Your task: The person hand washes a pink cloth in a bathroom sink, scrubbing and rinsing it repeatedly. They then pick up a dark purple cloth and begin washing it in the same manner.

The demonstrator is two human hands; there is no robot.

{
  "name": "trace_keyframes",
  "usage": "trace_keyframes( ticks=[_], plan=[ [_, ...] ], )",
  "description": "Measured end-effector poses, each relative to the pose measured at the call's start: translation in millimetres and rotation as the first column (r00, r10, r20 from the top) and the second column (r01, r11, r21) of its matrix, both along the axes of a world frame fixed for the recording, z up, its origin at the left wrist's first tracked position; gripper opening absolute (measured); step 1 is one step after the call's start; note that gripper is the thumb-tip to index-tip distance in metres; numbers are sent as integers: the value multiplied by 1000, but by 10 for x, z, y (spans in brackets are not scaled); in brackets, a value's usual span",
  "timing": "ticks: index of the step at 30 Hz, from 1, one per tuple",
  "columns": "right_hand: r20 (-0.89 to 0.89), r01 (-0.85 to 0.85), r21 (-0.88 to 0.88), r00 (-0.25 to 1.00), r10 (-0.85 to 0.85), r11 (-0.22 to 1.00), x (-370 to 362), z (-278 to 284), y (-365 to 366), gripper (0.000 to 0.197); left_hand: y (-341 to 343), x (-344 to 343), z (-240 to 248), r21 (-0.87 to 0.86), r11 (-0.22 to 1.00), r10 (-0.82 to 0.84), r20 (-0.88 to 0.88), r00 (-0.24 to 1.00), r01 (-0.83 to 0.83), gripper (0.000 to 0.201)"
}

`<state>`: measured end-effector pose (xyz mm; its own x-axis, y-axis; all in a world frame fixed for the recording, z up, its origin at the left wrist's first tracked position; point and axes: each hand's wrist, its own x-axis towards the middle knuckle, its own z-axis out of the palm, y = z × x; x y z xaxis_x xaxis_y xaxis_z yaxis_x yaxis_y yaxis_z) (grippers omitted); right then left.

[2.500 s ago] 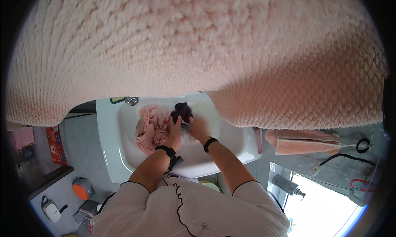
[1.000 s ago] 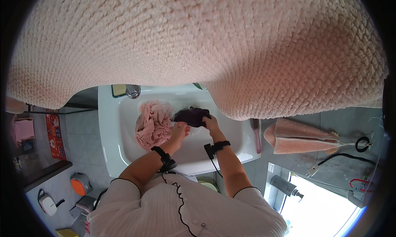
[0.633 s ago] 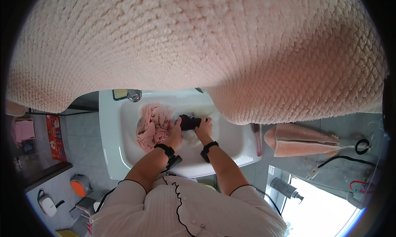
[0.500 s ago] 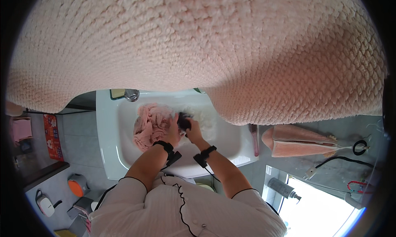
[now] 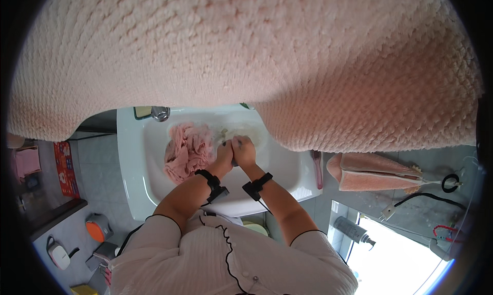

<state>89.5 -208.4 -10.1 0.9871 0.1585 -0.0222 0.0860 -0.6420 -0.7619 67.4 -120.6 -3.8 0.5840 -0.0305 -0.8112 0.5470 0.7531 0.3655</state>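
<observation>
My left hand (image 5: 224,156) and my right hand (image 5: 244,149) are pressed together over the white basin (image 5: 141,161). Both are closed around a small dark cloth (image 5: 234,162), which is mostly hidden by the fingers; only dark bits show. Beside my left hand, a wet pink cloth (image 5: 187,154) lies bunched up in the basin's left half. Beyond my hands there is cloudy, sudsy water (image 5: 249,133) on the basin's bottom.
A metal tap (image 5: 160,113) and a soap dish (image 5: 143,112) sit at the far left rim. A pink brush (image 5: 318,172) lies along the right rim. Fluffy pink fabric (image 5: 246,48) hangs across the far side. Farther right is a folded pink cloth (image 5: 370,172).
My hands have come together and closed over the dark cloth, which showed openly between them before. My right hand has turned knuckles up. The pink cloth stays bunched at the left.
</observation>
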Motion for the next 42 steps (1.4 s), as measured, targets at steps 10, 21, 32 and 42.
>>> trace_keyframes(
  ticks=[10,21,32,42],
  plan=[
    [-90,-79,-758,996,17,648,19,-944,-299,41,385,-175,-238,325,931,-171,-7,985,164,71],
    [-169,-75,-176,985,45,981,-224,-972,-149,47,375,-164,-735,-12,999,-53,-124,991,52,62],
    [-10,95,55,995,-95,994,-64,484,76,22,-94,-75,-174,-355,921,210,112,971,-158,30],
    [-198,159,-224,959,-204,962,262,-265,-400,37,196,-50,-214,241,965,-94,-31,995,99,37]
  ],
)
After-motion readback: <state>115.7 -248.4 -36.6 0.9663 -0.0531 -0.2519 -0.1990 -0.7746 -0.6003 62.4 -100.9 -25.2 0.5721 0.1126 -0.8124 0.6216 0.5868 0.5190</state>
